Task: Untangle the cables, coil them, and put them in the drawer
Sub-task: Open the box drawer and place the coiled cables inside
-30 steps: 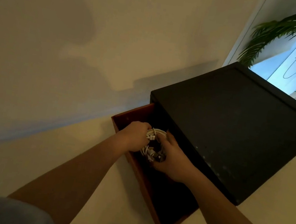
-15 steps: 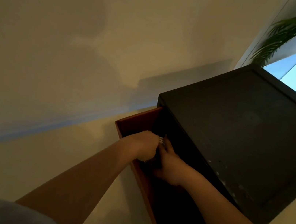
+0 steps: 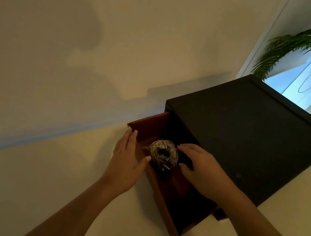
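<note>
Cables (image 3: 163,154): white coil lies inside drawer (image 3: 150,124), toward its far end, near front panel | left hand (image 3: 126,160): flat, fingers straight, against front panel | right hand (image 3: 201,169): relaxed, empty, just beside coil | advice: tuck stray ends below rim, then push panel squarely into cabinet (image 3: 248,141).

Dim warm light, soft wall shadows, wide-angle edge distortion.

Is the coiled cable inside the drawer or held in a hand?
Inside. The coiled cable lies in the open drawer; left hand and right hand flank it, gripping nothing.
</note>
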The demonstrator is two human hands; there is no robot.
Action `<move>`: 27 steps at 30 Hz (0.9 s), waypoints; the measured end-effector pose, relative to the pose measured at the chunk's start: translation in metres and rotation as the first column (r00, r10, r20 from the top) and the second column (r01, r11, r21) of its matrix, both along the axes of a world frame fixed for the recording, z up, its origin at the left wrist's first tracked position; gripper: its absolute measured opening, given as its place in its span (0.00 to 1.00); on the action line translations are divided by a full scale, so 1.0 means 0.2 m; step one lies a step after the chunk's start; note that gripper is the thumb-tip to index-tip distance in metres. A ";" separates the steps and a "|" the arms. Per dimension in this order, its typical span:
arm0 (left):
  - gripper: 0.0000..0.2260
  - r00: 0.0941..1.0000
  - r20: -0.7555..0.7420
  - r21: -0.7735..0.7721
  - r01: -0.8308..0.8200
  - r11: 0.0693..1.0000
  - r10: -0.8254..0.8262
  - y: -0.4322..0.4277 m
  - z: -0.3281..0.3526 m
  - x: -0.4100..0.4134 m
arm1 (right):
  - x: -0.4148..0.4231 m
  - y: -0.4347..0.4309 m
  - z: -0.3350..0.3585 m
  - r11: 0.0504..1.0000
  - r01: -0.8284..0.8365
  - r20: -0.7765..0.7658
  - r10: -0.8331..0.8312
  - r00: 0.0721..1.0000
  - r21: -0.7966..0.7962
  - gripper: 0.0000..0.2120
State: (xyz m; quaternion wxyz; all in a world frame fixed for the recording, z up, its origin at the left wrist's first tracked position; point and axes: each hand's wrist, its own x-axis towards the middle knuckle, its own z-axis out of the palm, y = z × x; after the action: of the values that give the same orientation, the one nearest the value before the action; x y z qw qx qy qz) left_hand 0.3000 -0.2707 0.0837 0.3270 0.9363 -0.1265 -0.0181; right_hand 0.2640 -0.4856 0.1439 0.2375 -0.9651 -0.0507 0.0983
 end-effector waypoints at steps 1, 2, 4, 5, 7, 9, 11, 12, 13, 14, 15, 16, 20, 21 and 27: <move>0.40 0.997 -0.071 -0.031 0.007 0.999 -0.009 0.01 -0.02 -0.04 | -0.03 -0.02 0.03 0.999 0.014 0.035 -0.013 0.999 -0.037 0.25; 0.44 0.991 -0.133 -0.077 0.022 0.997 -0.032 0.01 -0.04 -0.09 | -0.06 -0.05 0.05 0.997 0.026 0.060 -0.022 0.998 -0.078 0.25; 0.49 0.964 -0.254 -0.192 0.027 0.981 -0.076 0.00 -0.06 -0.16 | -0.11 -0.12 0.07 0.985 0.048 0.079 -0.035 0.996 -0.167 0.26; 0.50 0.945 -0.314 -0.239 0.018 0.971 -0.095 -0.01 -0.07 -0.19 | -0.13 -0.15 0.07 0.976 0.059 0.078 -0.044 0.996 -0.210 0.27; 0.52 0.904 -0.406 -0.295 0.005 0.955 -0.130 -0.02 -0.09 -0.22 | -0.17 -0.21 0.05 0.958 0.086 0.052 -0.075 0.996 -0.274 0.29; 0.57 0.873 -0.464 -0.325 -0.009 0.946 -0.151 -0.02 -0.11 -0.24 | -0.19 -0.26 0.01 0.948 0.108 0.006 -0.111 0.994 -0.298 0.30; 0.58 0.841 -0.515 -0.378 -0.052 0.924 -0.164 -0.03 -0.12 -0.25 | -0.21 -0.28 -0.02 0.948 0.107 -0.027 -0.121 0.992 -0.300 0.30; 0.57 0.825 -0.536 -0.413 -0.071 0.908 -0.179 -0.04 -0.12 -0.25 | -0.22 -0.29 -0.04 0.949 0.105 -0.030 -0.119 0.992 -0.298 0.30; 0.57 0.812 -0.549 -0.444 -0.082 0.892 -0.199 -0.05 -0.12 -0.24 | -0.22 -0.29 -0.05 0.951 0.107 -0.025 -0.119 0.993 -0.290 0.30; 0.56 0.801 -0.557 -0.467 -0.083 0.880 -0.220 -0.06 -0.12 -0.23 | -0.23 -0.29 -0.05 0.954 0.113 -0.018 -0.123 0.992 -0.276 0.30; 0.56 0.794 -0.559 -0.485 -0.079 0.871 -0.239 -0.07 -0.12 -0.22 | -0.22 -0.29 -0.05 0.958 0.121 -0.013 -0.129 0.992 -0.258 0.30; 0.56 0.789 -0.560 -0.497 -0.076 0.865 -0.253 -0.08 -0.12 -0.21 | -0.22 -0.29 -0.05 0.962 0.129 -0.011 -0.136 0.991 -0.239 0.29; 0.50 0.777 -0.567 -0.504 -0.066 0.861 -0.273 -0.17 -0.09 -0.18 | -0.20 -0.29 -0.04 0.967 0.132 -0.018 -0.139 0.990 -0.219 0.28; 0.49 0.774 -0.569 -0.504 -0.061 0.862 -0.278 -0.20 -0.09 -0.17 | -0.20 -0.30 -0.03 0.967 0.128 -0.021 -0.136 0.991 -0.220 0.28; 0.62 0.807 -0.542 -0.453 -0.048 0.890 -0.233 -0.36 -0.11 -0.08 | -0.18 -0.31 -0.03 0.959 0.114 -0.031 -0.126 0.991 -0.260 0.28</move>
State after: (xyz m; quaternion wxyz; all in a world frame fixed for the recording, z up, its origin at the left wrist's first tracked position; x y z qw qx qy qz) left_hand 0.2835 -0.3437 0.0608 0.5540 0.7771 -0.0676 -0.2910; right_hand 0.2289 -0.5469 0.1374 0.1169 -0.9864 0.0268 0.1124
